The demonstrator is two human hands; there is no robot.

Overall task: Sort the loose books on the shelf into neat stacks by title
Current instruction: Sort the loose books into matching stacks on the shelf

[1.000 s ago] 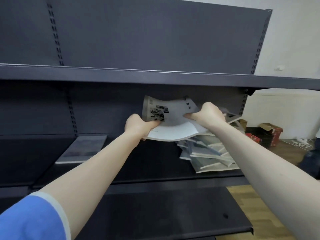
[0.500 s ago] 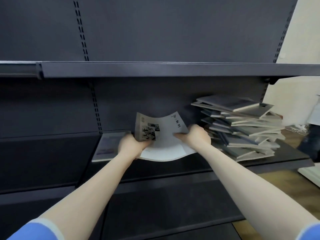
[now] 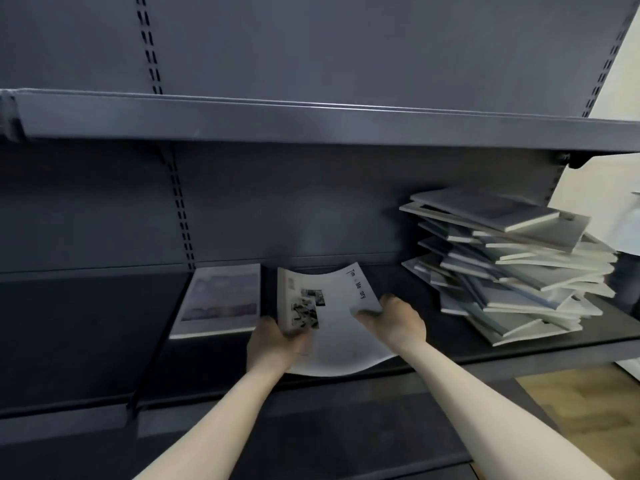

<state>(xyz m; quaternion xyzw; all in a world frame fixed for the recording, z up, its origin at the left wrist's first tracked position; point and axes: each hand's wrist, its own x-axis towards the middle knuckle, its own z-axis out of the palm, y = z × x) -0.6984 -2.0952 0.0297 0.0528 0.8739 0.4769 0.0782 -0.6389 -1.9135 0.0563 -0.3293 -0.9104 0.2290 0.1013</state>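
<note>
**White book held over the dark shelf**

White-covered and bowed in the middle, the book (image 3: 337, 323) sits between both hands just above the shelf (image 3: 104, 334). The left hand (image 3: 277, 341) grips its near-left corner; the right hand (image 3: 398, 322) pinches the right edge, thumb on the cover. Just left lies a single flat book (image 3: 220, 301) — to the right, well apart, a ragged pile of books (image 3: 512, 268).

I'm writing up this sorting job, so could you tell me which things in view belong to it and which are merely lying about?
Part of the job:
white book, held by left hand and right hand
flat book beside it
messy pile
shelf

Just about:
upper shelf
wooden floor
</note>
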